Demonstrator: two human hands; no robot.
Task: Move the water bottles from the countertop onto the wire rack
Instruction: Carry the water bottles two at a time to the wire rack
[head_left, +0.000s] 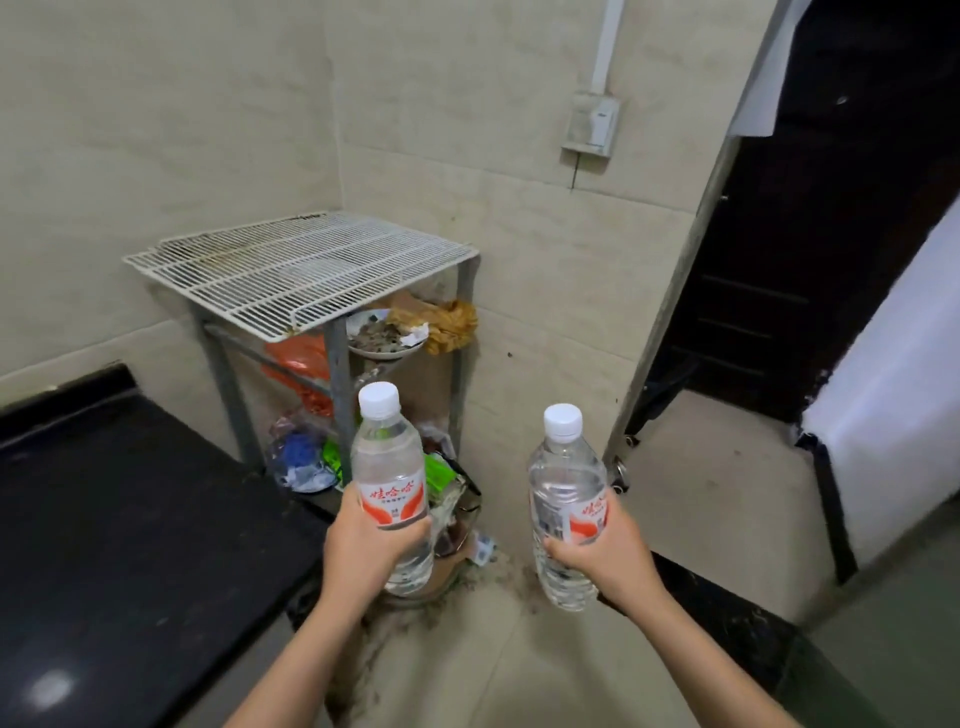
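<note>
**Two bottles in hand, rack still bare**

The black countertop fills the lower left, with no bottles on the part that shows. Beyond it, in the corner of the tiled walls, stands the wire rack, its white grid top bare; a dish of scraps and plastic bags sit on the shelves beneath.

Each hand carries one bottle upright in the air, short of the rack and lower than its top. The left hand is wrapped around the left bottle at its label. The right hand is closed the same way around the right bottle.

This looks like the carry step. Next, both bottles need lifting above the grid and setting down level, since thin wires may let a base tip.
</note>
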